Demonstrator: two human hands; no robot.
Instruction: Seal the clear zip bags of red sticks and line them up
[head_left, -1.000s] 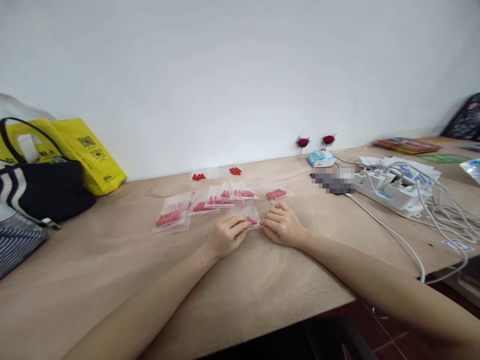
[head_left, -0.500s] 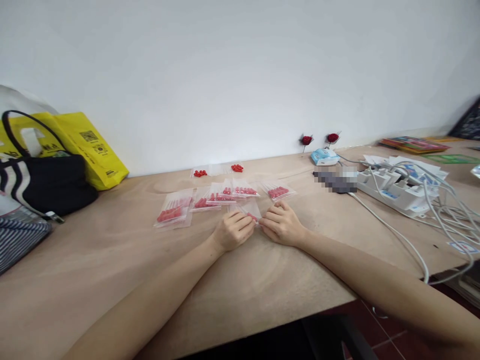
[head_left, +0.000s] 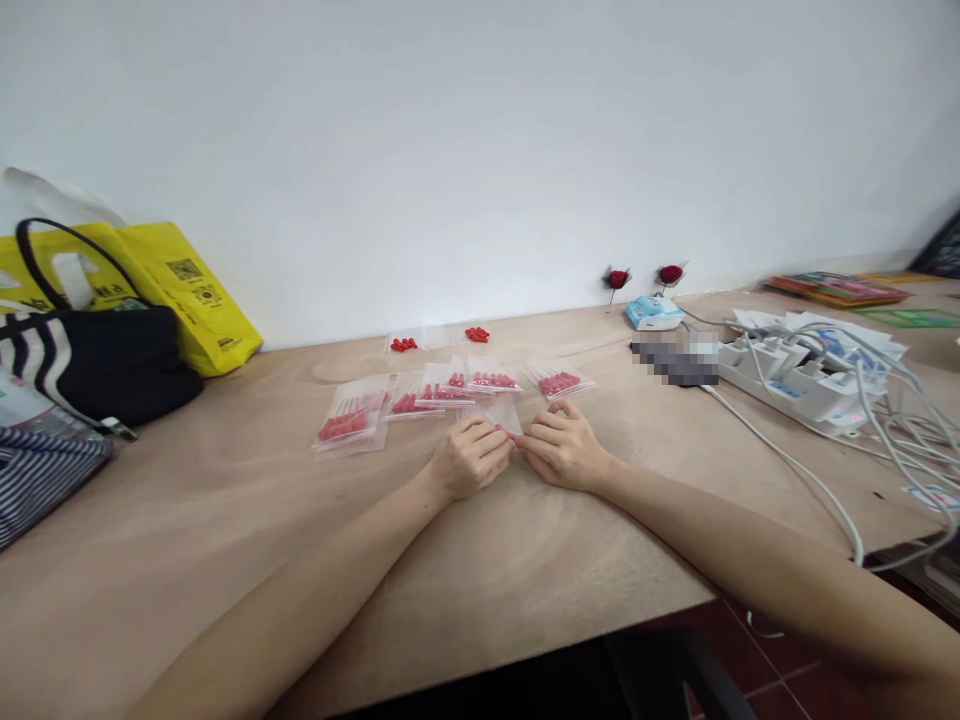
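Note:
Between my hands at the table's middle lies a small clear zip bag [head_left: 501, 411] with a few red pieces in it, partly hidden by my fingers. My left hand [head_left: 472, 458] is closed on the bag's near left side. Opposite it, my right hand [head_left: 562, 447] pinches the near right side. Just beyond, several filled zip bags [head_left: 442, 388] overlap, with a stack of bags [head_left: 349, 420] holding red pieces to their left. Another filled bag [head_left: 559, 381] lies past my right hand. Farther back are two small heaps of loose red pieces [head_left: 403, 345], [head_left: 477, 335] on clear bags.
On the left stand a yellow bag [head_left: 199, 300], a black handbag [head_left: 105, 355] and a striped bag [head_left: 49, 480]. To the right are a white power strip [head_left: 806, 385] with tangled cables, a blue tissue pack [head_left: 654, 313] and two red artificial roses [head_left: 670, 274]. A wall rises behind.
The view has shifted slightly, so everything on the table sits a little to the right. Both hands keep their hold on the bag, with hardly any movement.

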